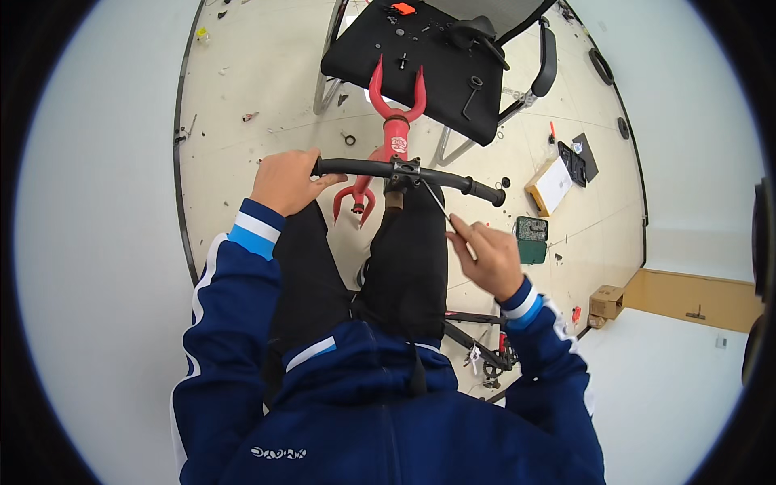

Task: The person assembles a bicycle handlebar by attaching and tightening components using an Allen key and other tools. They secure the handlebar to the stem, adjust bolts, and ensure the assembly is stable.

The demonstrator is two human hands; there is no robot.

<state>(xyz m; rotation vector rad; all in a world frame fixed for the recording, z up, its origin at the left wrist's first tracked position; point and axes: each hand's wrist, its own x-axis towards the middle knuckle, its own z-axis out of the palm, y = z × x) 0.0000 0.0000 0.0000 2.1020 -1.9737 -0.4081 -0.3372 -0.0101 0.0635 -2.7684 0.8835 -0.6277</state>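
A black handlebar (pixel 368 167) lies crosswise in front of me, seated in a black stem clamp (pixel 404 171) on a small red bike frame (pixel 398 139). The frame's fork (pixel 418 95) points away from me, its tips over a chair seat. My left hand (pixel 287 183) is closed round the handlebar's left end, thumb along the bar. In my right hand (pixel 487 255), thumb and fingers pinch a thin metal hex key (pixel 436 199). The key's far end meets the stem clamp; its exact seat is too small to make out.
A black chair (pixel 461 97) stands ahead, its seat holding small parts and a bike saddle (pixel 473 34). On the floor to the right are an open green box (pixel 531 240), a white-topped yellow box (pixel 550 186) and a black tool case (pixel 572 164). Another bike (pixel 477 343) lies lower right.
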